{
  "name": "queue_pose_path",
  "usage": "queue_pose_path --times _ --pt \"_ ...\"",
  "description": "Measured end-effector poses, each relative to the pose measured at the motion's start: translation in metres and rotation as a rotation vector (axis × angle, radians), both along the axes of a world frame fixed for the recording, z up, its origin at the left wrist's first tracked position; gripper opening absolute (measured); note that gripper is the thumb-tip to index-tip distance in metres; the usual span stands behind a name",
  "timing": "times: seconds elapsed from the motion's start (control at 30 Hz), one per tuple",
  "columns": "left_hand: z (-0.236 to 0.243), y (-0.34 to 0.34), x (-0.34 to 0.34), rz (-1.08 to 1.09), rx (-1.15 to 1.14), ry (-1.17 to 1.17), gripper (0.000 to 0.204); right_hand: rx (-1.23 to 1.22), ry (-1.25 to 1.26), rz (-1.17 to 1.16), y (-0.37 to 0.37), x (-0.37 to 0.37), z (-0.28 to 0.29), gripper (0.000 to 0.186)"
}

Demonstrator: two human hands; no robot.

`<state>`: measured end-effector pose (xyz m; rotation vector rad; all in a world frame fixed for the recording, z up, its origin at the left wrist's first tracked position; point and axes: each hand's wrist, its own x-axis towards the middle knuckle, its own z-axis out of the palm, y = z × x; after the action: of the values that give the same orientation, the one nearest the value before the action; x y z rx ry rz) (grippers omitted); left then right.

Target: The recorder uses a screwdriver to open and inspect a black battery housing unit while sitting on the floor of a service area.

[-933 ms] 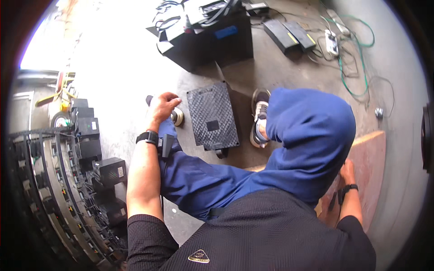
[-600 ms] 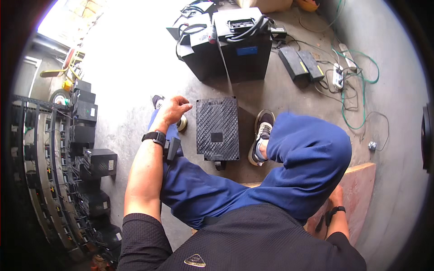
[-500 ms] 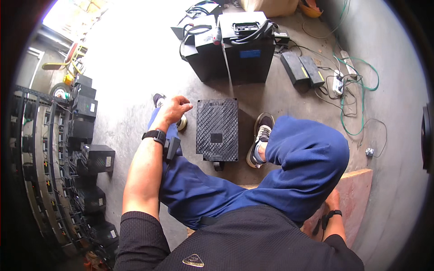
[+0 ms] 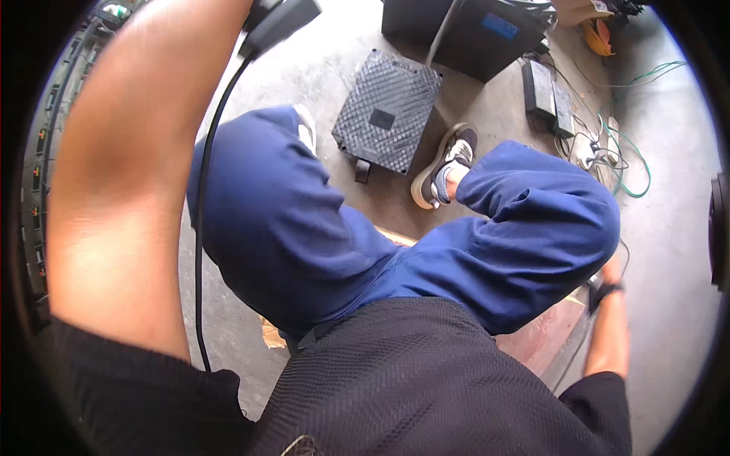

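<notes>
Rising close to the camera, the person's left forearm [image 4: 141,167] now takes up much of the view's left side, and the left hand, which hung just beside the black case [image 4: 395,99] half a second ago, is past the upper edge; its grip cannot be told. The right hand [image 4: 611,269] stays low beside the right knee [image 4: 589,213], partly hidden by it, so whether its fingers are spread or pinching something cannot be told either. The ribbed case lies on the floor [image 4: 342,34] between the feet, near the right shoe [image 4: 450,161]. It appears more slanted than before, probably because the head has turned. The change leaves no visible hand touching it.
</notes>
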<state>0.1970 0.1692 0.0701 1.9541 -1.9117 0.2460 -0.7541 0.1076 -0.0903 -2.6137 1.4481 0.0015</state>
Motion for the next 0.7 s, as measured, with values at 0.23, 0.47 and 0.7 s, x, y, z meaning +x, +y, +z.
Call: queue_pose_path --times 0.23,0.47,0.7 --pt "-0.090 0.048 -0.206 0.467 -0.193 0.780 0.036 -0.346 -0.186 0.563 -0.135 0.461 0.196 0.029" --pt "-0.136 0.021 -0.213 0.792 -0.133 1.209 0.037 -0.397 0.115 0.659 -0.058 0.674 0.167 0.012" --pt "-0.085 -0.021 -0.039 0.577 -0.053 0.703 0.037 -0.472 0.280 0.658 -0.120 0.696 0.080 0.048"
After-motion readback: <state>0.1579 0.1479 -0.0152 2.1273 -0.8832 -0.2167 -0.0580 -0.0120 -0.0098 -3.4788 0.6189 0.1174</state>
